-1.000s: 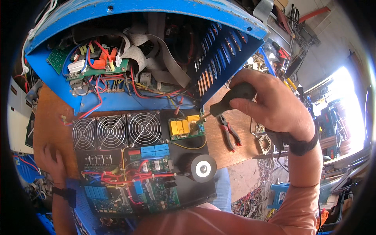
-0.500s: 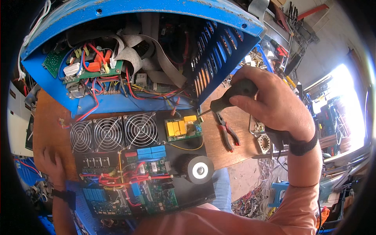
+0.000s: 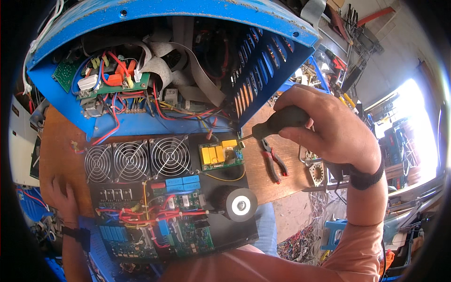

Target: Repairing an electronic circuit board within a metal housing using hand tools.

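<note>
Fingers (image 3: 295, 97) of our right hand (image 3: 340, 131) wrap dark handle of screwdriver (image 3: 280, 121); its long axis slants leftward and down to right edge of green board (image 3: 221, 165), tip contact too small to tell; board lies left of right hand, nearer of our two; left hand (image 3: 64, 196), fingers loosely spread, rests on left of table (image 3: 61, 141).

Screwdriver (image 3: 282, 122): dark handle, thin shank; held tilted, tip at the circuit board's (image 3: 221, 155) upper right.
Circuit board: green, yellow block components; on the black panel's (image 3: 238, 231) upper right area.
</note>
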`<state>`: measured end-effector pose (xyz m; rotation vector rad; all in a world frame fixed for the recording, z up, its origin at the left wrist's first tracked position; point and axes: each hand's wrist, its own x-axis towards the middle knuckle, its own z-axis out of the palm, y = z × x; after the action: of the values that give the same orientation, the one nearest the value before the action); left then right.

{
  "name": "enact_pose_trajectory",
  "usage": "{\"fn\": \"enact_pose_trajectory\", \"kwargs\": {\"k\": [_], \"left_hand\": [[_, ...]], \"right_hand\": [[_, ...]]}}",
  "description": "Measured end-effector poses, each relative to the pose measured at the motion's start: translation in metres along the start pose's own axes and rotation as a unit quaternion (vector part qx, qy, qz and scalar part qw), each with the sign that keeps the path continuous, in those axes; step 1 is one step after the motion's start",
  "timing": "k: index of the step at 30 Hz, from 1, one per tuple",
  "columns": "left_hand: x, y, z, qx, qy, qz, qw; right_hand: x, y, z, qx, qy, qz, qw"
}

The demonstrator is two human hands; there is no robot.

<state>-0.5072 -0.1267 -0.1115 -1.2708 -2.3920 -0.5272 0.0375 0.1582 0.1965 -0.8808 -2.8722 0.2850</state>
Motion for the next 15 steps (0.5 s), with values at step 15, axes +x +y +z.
{"fn": "enact_pose_trajectory", "kwargs": {"k": [15], "left_hand": [[0.0015, -0.0014, 0.0, 0.015, 0.003, 0.019, 1.0]], "right_hand": [[0.0066, 0.0031, -0.0018, -0.007, -0.007, 0.031, 0.999]]}}
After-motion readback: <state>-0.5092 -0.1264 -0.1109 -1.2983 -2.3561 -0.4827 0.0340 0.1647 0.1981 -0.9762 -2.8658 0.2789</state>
